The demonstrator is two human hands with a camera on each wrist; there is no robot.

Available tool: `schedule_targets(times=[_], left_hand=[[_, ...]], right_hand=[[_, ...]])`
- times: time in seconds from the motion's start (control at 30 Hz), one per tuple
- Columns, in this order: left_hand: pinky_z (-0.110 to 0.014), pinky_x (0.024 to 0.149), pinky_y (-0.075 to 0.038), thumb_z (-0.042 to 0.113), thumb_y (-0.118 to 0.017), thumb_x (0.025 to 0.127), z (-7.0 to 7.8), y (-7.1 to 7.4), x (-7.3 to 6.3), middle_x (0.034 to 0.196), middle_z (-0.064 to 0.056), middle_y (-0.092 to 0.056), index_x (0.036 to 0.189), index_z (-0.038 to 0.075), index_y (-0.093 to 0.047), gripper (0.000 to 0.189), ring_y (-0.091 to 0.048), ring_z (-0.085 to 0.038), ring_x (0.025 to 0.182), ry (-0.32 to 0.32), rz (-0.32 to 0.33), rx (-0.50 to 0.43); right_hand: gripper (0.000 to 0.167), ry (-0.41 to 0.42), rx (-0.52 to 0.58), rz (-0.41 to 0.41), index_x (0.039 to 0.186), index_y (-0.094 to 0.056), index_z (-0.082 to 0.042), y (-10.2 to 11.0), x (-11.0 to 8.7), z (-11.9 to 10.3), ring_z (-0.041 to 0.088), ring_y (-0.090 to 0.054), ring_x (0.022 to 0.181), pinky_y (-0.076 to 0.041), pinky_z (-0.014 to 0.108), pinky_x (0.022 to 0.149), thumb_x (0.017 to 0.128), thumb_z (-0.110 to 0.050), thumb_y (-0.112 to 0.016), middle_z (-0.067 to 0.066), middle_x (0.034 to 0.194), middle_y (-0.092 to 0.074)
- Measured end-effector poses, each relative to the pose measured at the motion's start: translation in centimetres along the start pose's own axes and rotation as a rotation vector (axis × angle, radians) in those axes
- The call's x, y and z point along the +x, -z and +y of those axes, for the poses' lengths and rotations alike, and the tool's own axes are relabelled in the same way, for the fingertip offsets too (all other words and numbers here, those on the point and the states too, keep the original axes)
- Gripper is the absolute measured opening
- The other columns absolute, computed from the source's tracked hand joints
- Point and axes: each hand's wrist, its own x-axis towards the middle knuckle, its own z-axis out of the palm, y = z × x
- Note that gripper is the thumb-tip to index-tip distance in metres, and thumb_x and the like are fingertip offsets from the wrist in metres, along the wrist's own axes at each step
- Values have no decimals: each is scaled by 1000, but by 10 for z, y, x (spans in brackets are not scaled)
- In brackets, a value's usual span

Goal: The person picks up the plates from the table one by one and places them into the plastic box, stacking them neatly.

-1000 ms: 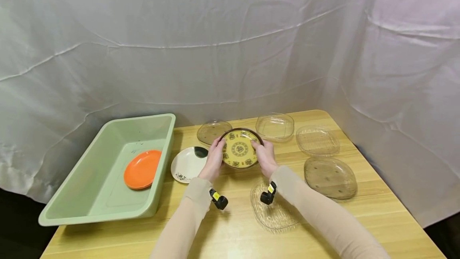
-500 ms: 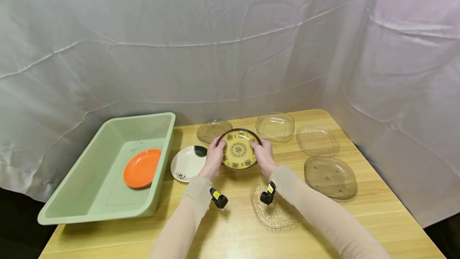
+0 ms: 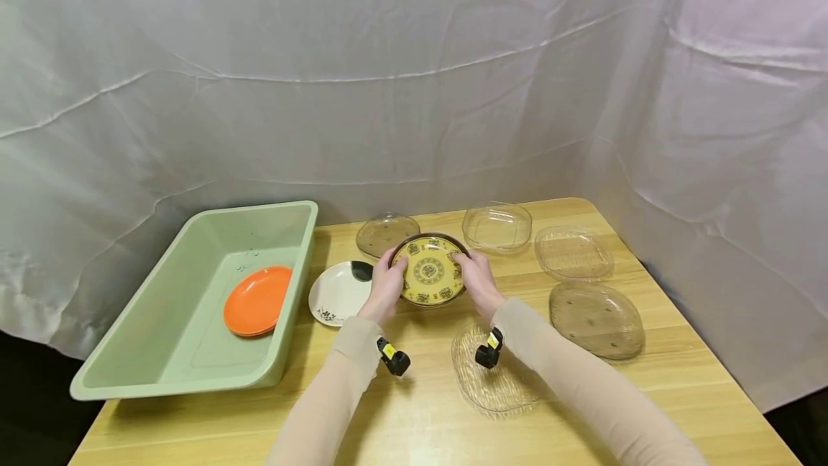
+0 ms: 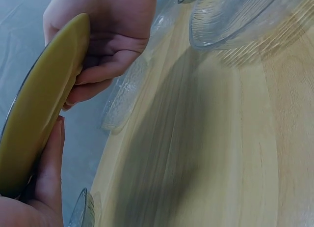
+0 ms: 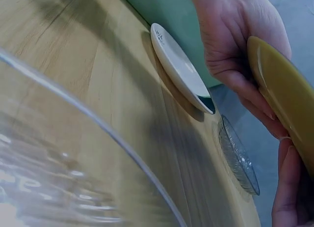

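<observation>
We grip the yellow plate (image 3: 430,272) at opposite sides of its dark rim: the left hand (image 3: 384,286) holds one side, the right hand (image 3: 480,284) the other. Both thumbs lie on the patterned upper face; in the wrist views, fingers curl against the underside. We hold the plate raised above the wooden table (image 3: 420,416).

Just beside the left hand, the white plate (image 3: 338,293) with a dark green patch lies on the table. Further left stands the green basin (image 3: 200,340), containing the orange plate (image 3: 256,300). Behind the held plate we find the oval tinted dish (image 3: 382,232) and the deep clear dish (image 3: 497,227). To the right, the ribbed dish (image 3: 573,254) lies behind the large brown-tinted dish (image 3: 596,318). Nearer the body, the textured clear dish (image 3: 477,383) lies partly hidden by the right sleeve (image 3: 576,394). We locate the grey curtain (image 3: 414,128) behind the table.
</observation>
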Motion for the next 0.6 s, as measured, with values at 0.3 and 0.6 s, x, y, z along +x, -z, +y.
schedule_targets(times=[0.3, 0.6], left_hand=[[-25, 86, -53, 21, -45, 107, 3, 7, 0, 125, -14, -63, 145, 15, -51, 39, -62, -15, 96, 24, 13, 30], [-30, 92, -52, 22, -45, 107, 12, 14, -5, 124, -14, -63, 146, 16, -50, 40, -62, -17, 98, 61, 11, 46]], right_hand=[[43, 16, 45, -32, 121, -61, -1, 3, 1, 1, 13, -62, 73, -56, 26, 76, 106, -34, -39, 1, 86, -62], [47, -40, 115, -34, 127, -56, -4, 6, 1, 0, 14, -61, 76, -57, 27, 70, 107, -39, -32, 3, 92, -63]])
